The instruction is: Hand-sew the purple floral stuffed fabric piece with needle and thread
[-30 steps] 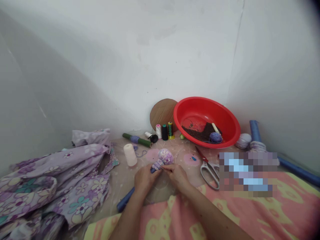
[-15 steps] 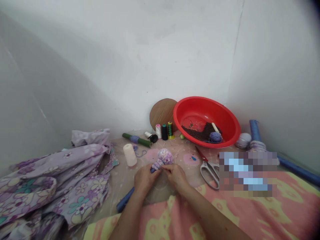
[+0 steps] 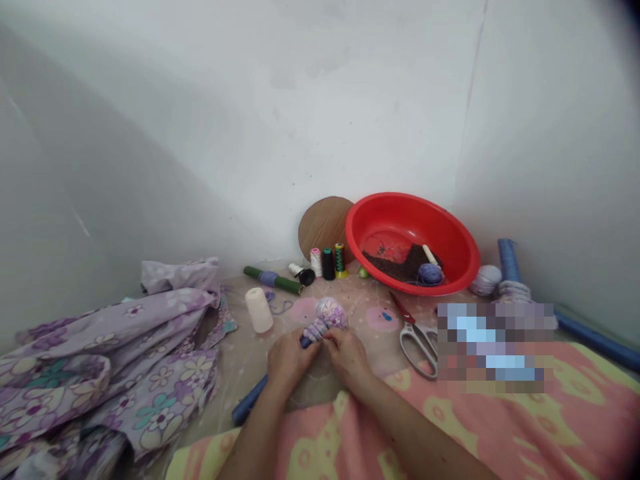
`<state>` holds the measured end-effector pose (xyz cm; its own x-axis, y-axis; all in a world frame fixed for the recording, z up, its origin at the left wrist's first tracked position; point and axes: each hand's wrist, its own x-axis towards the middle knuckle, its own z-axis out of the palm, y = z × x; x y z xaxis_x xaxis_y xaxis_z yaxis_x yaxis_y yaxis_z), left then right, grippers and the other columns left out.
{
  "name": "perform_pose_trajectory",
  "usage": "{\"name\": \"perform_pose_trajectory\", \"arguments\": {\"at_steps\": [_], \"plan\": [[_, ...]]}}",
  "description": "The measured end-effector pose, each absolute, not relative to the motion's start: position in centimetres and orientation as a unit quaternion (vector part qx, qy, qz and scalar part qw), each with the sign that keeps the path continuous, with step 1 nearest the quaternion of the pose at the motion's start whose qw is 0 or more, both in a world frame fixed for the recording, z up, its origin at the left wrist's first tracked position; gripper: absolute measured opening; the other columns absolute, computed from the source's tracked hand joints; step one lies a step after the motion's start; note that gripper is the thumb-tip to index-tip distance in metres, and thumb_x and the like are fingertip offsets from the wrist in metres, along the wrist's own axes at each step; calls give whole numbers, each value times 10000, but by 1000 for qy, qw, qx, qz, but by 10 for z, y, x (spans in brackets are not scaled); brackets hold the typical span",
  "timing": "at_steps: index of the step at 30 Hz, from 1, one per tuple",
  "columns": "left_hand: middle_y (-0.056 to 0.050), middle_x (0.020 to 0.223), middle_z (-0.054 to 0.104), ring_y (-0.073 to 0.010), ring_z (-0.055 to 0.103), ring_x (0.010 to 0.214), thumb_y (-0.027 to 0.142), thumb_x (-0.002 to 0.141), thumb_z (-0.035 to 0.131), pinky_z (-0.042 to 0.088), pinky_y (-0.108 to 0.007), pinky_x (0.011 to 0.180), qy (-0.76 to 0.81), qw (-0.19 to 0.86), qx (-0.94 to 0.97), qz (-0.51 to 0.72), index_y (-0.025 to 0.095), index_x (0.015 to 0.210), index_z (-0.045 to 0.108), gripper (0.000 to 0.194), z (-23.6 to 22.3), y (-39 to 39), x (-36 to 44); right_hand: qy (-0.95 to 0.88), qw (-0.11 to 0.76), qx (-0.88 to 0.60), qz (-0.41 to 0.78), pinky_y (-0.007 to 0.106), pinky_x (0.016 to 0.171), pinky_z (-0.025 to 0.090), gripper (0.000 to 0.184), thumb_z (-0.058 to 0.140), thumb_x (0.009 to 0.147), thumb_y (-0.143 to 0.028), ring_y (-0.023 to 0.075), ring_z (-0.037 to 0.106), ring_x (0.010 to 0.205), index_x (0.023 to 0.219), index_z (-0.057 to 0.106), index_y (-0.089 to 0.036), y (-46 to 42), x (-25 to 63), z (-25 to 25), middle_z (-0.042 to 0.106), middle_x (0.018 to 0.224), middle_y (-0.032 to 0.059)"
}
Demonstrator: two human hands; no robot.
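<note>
My left hand (image 3: pixel 289 360) is wrapped round a blue stick (image 3: pixel 249 401), whose lower end sticks out below my wrist. At the stick's far end sits a round head (image 3: pixel 329 312) covered in lilac flowered cloth. Below it, a neck (image 3: pixel 316 327) is wound with twisted cloth strip. My right hand (image 3: pixel 350 359) is closed in a pinch beside the neck, just under the head. What lies between its fingertips is too small to make out.
Flowered fabric (image 3: pixel 170 360) lies heaped at left. A white thread cone (image 3: pixel 259 312), green tube (image 3: pixel 289 283) and several spools (image 3: pixel 328 265) stand beyond my hands. Scissors (image 3: pixel 417 343), a red basin (image 3: pixel 413 207) and another wrapped blue stick (image 3: pixel 510 261) are at right. A pink-yellow cloth (image 3: pixel 450 420) covers the front.
My right hand has shifted slightly, its fingers curling in closer beside the neck. My left hand keeps its hold on the stick.
</note>
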<state>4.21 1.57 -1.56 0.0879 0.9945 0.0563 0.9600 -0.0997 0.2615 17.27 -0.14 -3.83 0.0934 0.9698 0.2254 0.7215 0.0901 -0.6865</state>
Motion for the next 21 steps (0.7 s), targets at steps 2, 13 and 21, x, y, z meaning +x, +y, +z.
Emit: {"name": "perform_pose_trajectory", "arguments": {"at_steps": [2,13,21], "plan": [[-36,853,626,-180,551,796,568,688,378,346,-226,606,663,68,737,112,267,926,577,433,-15,14,43,-650,356,-649,171,230,612,364,205,416,739,-223,153,562,718,788,615,-213,-1,172,-39,638,746,28],[-27,855,628,-192,557,808,502,702,394,347,-240,595,660,56,741,108,302,958,557,364,-11,8,47,-643,384,-637,183,215,563,348,161,435,728,-213,138,553,657,752,592,-194,4,170,-41,628,706,24],[-35,854,625,-190,556,811,462,724,383,340,-226,600,660,56,743,99,274,960,556,348,-10,6,49,-624,420,-615,237,212,568,351,152,428,684,-167,131,537,637,780,546,-172,8,167,-42,604,692,19]]}}
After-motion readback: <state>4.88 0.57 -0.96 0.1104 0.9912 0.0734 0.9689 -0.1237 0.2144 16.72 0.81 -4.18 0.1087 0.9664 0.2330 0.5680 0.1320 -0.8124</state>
